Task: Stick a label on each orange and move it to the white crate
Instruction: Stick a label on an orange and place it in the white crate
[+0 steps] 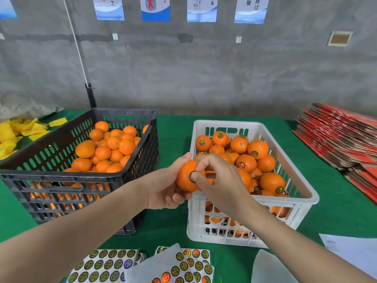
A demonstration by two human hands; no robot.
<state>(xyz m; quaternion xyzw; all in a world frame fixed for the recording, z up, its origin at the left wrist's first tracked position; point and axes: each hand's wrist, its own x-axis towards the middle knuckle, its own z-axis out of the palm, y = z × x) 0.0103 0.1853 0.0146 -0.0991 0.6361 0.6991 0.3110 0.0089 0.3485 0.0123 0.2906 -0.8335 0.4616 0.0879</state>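
Now mid-cycle, label going on. Left hand (163, 188) cups one orange (184, 180) from below and behind, fingers wrapped round it. It is held in the air just over the near left corner of the white crate (306, 194), above the rim and not inside. Right hand (220, 180) reaches over the top, fingers curled on the fruit, thumb tip pressing a round label (191, 177) onto the side facing the camera. Label partly hidden under the thumb; cannot tell whether it lies fully flat. White crate sits on the right half of the worktop (173, 135) and is well filled. Most labelled oranges (258, 149) in it show a sticker; a few are turned so none shows. Black crate (61, 177), left half of the worktop, holds a heap of bare oranges (102, 152), about as many, as far as the slats let me judge. Sticker sheets (106, 264) lie along the near edge, many labels on them. Judgement: roughly half done. This orange needs only its press finished and a short drop into the white crate; the black crate's whole load is yet to do.
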